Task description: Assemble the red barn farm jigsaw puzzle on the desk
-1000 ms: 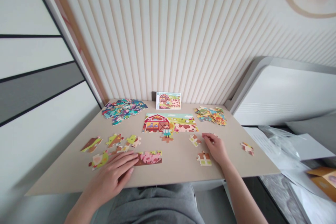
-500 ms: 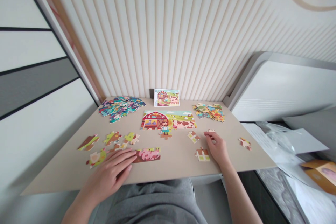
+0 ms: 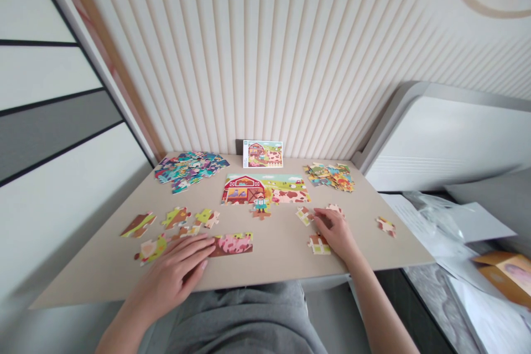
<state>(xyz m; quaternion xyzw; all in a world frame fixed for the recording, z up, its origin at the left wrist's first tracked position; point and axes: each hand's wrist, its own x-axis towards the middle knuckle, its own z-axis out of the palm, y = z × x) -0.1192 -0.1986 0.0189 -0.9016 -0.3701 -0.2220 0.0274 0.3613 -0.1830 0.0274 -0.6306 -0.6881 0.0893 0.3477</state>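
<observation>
My left hand lies flat, fingers stretched out together, on the left end of a joined strip of puzzle pieces with pink pigs. Close by its fingers is a chicken piece. My right hand is low over the table with its fingers apart and bent, holding nothing visible. Its fingertips are at the right edge of a brown-and-white fence piece; whether they touch it is unclear. Another fence piece lies below them, and a pinkish piece sits just behind the hand. The partly joined farm puzzle lies farther back.
A picture card stands against the ribbed wall. Piles of purple-blue pieces and yellow-orange pieces lie at the back corners. Loose pieces are at left, one piece at far right. Papers and an orange box lie beyond the table.
My right hand has moved a little left, from the pinkish piece to the edge of the brown-and-white fence piece. My left hand has stayed in place.
</observation>
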